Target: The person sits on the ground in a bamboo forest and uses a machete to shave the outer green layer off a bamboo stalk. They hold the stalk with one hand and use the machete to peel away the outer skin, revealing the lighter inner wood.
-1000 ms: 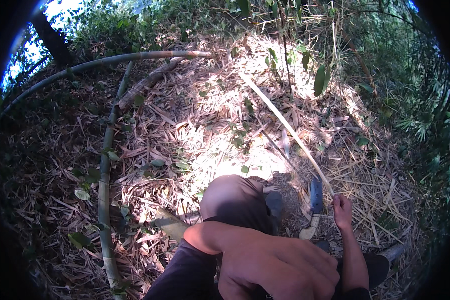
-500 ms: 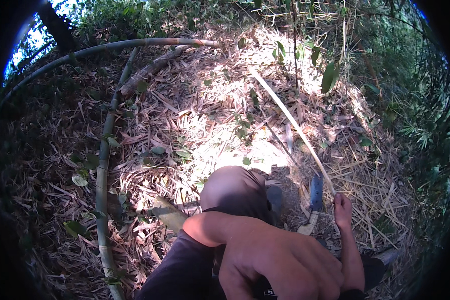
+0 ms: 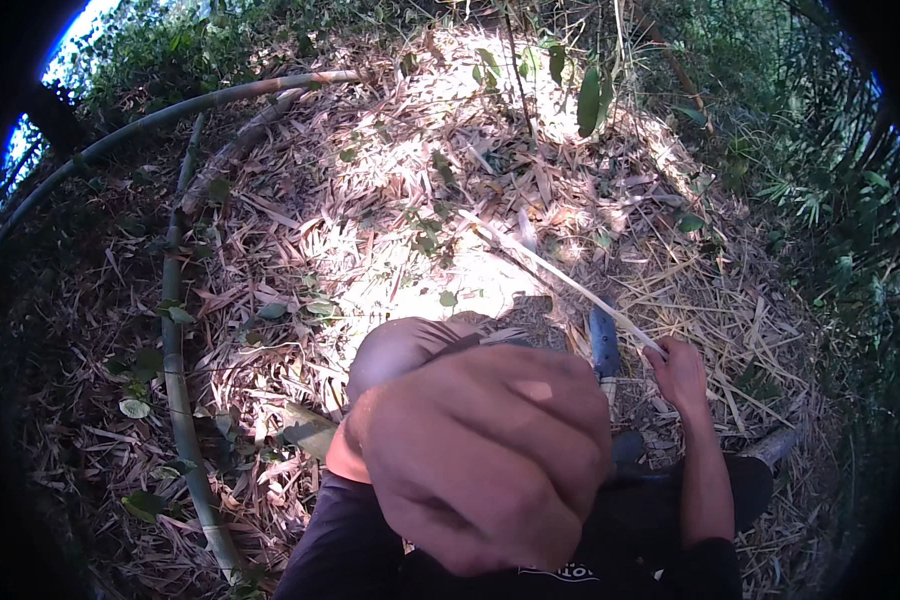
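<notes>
My right hand [image 3: 682, 375] is closed round the near end of a long, pale bamboo strip [image 3: 560, 275], which slants away to the far left over the leaf litter. Close to the camera, my left hand [image 3: 482, 450] is curled into a fist with its back showing. Its palm side is hidden, so whether it grips anything cannot be seen. Just left of the right hand, a broad dark blade [image 3: 603, 340] lies on the ground beneath the strip, its lower part partly covered.
Thin pale shavings [image 3: 715, 310] are scattered at the right. A long green bamboo pole [image 3: 177, 370] runs down the left side, and another bent pole [image 3: 200, 103] arches at the far left. My bent knee [image 3: 390, 350] rises behind the left hand. Leafy undergrowth borders the right.
My left hand has risen towards the camera and moved left. My right hand has bent inward, and the bamboo strip now reaches less far out and lies at a flatter slant. The view has shifted.
</notes>
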Action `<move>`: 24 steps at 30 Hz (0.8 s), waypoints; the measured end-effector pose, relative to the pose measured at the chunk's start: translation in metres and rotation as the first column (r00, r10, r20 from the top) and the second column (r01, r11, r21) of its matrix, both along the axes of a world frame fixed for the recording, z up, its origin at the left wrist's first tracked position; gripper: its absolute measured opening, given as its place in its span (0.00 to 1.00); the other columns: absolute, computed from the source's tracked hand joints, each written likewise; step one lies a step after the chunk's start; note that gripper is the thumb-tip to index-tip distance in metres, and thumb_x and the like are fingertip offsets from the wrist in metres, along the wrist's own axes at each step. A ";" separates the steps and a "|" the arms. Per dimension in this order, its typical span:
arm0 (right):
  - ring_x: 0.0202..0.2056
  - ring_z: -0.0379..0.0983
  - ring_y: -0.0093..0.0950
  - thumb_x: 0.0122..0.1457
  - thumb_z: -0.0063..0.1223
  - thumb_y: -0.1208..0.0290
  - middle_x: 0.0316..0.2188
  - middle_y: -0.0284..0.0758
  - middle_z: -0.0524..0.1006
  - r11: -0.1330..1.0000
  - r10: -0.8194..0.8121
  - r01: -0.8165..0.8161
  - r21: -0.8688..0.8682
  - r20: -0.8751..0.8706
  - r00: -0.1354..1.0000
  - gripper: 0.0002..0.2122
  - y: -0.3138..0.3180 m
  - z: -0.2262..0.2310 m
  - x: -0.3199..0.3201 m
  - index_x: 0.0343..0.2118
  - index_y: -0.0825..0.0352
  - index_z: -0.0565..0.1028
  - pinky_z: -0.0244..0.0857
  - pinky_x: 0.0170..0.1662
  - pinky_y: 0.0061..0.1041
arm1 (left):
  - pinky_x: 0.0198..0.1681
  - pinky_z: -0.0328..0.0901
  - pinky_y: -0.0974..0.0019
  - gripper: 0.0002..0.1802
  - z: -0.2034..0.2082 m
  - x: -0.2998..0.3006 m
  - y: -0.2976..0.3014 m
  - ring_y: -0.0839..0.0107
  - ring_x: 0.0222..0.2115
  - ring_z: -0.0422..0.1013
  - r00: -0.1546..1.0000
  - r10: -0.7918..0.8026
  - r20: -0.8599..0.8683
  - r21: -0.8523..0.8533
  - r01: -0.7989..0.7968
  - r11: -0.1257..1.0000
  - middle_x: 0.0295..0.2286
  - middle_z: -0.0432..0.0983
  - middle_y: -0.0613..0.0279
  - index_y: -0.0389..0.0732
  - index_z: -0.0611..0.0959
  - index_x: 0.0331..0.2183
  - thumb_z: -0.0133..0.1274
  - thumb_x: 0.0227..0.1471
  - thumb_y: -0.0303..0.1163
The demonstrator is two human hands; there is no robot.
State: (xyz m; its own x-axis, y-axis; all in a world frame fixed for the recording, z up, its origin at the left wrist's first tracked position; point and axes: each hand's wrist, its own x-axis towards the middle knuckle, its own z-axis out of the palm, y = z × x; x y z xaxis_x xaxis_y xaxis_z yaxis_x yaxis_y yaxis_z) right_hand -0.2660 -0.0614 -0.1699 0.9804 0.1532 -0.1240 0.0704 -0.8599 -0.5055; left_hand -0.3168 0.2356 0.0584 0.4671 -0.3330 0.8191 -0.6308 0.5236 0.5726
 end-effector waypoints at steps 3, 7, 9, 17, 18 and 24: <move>0.23 0.73 0.33 0.61 0.50 0.63 0.19 0.40 0.76 0.988 0.019 0.023 0.156 -0.265 0.964 0.14 -0.024 0.001 0.005 0.29 0.71 0.77 0.65 0.28 0.33 | 0.31 0.66 0.70 0.07 -0.025 0.049 0.025 0.75 0.26 0.71 0.824 0.477 -0.308 0.066 -0.481 0.874 0.26 0.76 0.61 0.36 0.77 0.31 0.58 0.47 0.22; 0.18 0.64 0.18 0.67 0.43 0.65 0.18 0.29 0.69 0.849 0.078 0.222 0.480 -0.529 0.845 0.14 -0.013 0.008 -0.002 0.35 0.70 0.76 0.57 0.20 0.23 | 0.34 0.64 0.73 0.09 -0.055 0.116 0.076 0.78 0.27 0.71 0.329 0.755 -0.567 0.471 -0.623 0.625 0.26 0.75 0.65 0.39 0.78 0.35 0.53 0.55 0.34; 0.17 0.61 0.18 0.67 0.42 0.66 0.18 0.26 0.66 0.744 0.159 0.297 0.598 -0.591 0.791 0.13 0.002 0.017 -0.008 0.40 0.70 0.75 0.56 0.19 0.21 | 0.36 0.65 0.73 0.08 -0.061 0.134 0.084 0.78 0.28 0.71 0.290 0.696 -0.657 0.496 -0.529 0.689 0.25 0.74 0.68 0.42 0.78 0.33 0.52 0.55 0.35; 0.15 0.57 0.16 0.68 0.40 0.65 0.20 0.26 0.62 0.350 0.454 0.432 0.831 -0.554 0.698 0.17 0.017 0.031 -0.030 0.55 0.70 0.68 0.53 0.16 0.17 | 0.33 0.68 0.70 0.20 -0.172 0.179 0.073 0.76 0.30 0.70 0.297 0.835 -0.463 0.885 0.097 0.456 0.35 0.73 0.64 0.40 0.77 0.42 0.50 0.57 0.45; 0.14 0.57 0.16 0.69 0.40 0.65 0.20 0.26 0.62 0.326 0.475 0.464 0.824 -0.567 0.673 0.18 0.013 0.030 -0.031 0.55 0.70 0.67 0.52 0.15 0.17 | 0.37 0.70 0.67 0.23 -0.181 0.172 0.060 0.72 0.36 0.72 0.237 0.837 -0.493 0.870 0.113 0.480 0.41 0.72 0.59 0.38 0.76 0.46 0.49 0.57 0.47; 0.13 0.52 0.13 0.70 0.34 0.61 0.19 0.26 0.59 0.173 0.533 0.673 0.719 -0.643 0.550 0.22 0.027 0.048 -0.046 0.57 0.75 0.62 0.49 0.12 0.13 | 0.32 0.72 0.67 0.23 -0.185 0.165 0.039 0.68 0.37 0.74 0.060 0.719 -0.693 0.721 0.055 0.691 0.40 0.72 0.55 0.33 0.73 0.49 0.47 0.60 0.42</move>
State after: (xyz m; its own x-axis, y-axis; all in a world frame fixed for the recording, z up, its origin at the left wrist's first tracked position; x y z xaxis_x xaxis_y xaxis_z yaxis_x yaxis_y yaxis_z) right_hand -0.3119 -0.0342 -0.1217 0.5808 0.6519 -0.4876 -0.7902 0.3076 -0.5300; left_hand -0.1514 0.2742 -0.1263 0.8259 0.0391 -0.5624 0.5619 -0.1381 0.8156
